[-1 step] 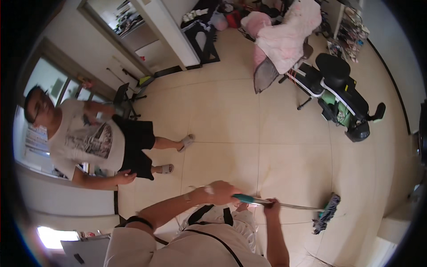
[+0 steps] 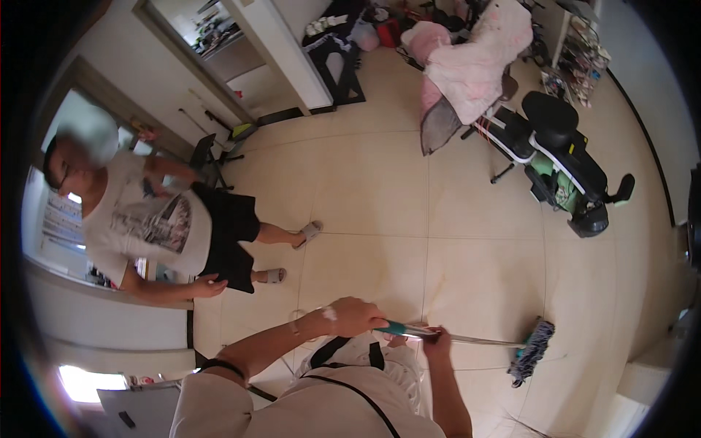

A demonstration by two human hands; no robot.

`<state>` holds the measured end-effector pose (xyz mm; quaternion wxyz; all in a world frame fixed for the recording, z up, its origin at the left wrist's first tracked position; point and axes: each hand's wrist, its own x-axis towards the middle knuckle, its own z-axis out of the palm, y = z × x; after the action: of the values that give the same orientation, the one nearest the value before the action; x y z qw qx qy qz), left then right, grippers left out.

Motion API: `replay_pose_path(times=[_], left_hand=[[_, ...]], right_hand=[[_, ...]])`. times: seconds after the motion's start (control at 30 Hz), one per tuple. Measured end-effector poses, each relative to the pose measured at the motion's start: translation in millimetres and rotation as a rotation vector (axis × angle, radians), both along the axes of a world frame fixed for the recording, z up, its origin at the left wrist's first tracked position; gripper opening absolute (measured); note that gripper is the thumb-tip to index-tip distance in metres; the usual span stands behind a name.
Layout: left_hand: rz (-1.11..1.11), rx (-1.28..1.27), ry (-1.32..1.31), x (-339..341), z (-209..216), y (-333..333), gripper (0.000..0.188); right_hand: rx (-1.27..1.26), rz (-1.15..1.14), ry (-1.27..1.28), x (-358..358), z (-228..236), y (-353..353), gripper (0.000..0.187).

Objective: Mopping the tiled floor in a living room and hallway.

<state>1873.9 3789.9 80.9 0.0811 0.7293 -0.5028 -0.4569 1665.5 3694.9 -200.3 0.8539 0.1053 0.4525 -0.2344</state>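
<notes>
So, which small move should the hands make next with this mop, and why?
Perhaps push the mop head forward along the floor: it seems to rest there, while the left hand holds the teal grip and the right hand the metal pole.

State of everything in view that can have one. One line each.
Left hand's grip: closed around the green end of the handle
Right hand's grip: closed around the handle's metal part
Mop handle: held at a slant
Mop head: down, apparently on the floor
Scooter: standing, nobody on it
Pink cover: draped
Doorway: open
Other person: standing, sandals on
</notes>
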Motion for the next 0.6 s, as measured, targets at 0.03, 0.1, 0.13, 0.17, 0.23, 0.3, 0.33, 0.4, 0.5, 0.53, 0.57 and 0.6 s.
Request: replay_pose_path(times=[0.03,0.1,0.13,0.17,0.23,0.3,0.33,0.4,0.5,0.53,0.57,0.6], left_hand=[[0.128,0.041,-0.092,0,8,23,0.036],[0.150,0.177,-0.252,-19,35,23,0.040],[0.161,0.325,-0.400,-25,42,25,0.045],[0.177,0.318,-0.400,-27,34,32,0.045],[0.334,0.049,-0.404,-26,18,52,0.051],[0.295,0.065,-0.408,-28,18,52,0.050],[0.251,0.090,-0.421,-27,17,52,0.048],[0.245,0.061,-0.428,-28,20,50,0.047],[0.226,0.015,-0.430,-27,21,56,0.045],[0.232,0.002,-0.428,-25,20,62,0.044],[0.227,-0.004,-0.420,-23,17,69,0.044],[0.230,-0.007,-0.414,-22,13,76,0.044]], right_hand=[[-0.029,0.139,0.049,26,55,19,0.012],[-0.073,0.383,0.045,32,38,33,0.010],[-0.083,0.399,0.039,35,44,34,0.010],[0.061,0.367,0.080,35,51,37,0.009],[0.196,0.341,0.117,41,63,38,0.009],[-0.129,0.665,-0.045,23,44,31,0.012],[0.202,0.419,0.000,26,49,30,0.015],[0.272,0.368,-0.047,21,39,27,0.013],[0.253,0.325,-0.170,9,16,32,0.010],[0.251,0.317,-0.121,16,25,35,0.010],[0.250,0.308,-0.073,24,34,39,0.010],[0.195,0.345,0.014,32,52,47,0.013]])
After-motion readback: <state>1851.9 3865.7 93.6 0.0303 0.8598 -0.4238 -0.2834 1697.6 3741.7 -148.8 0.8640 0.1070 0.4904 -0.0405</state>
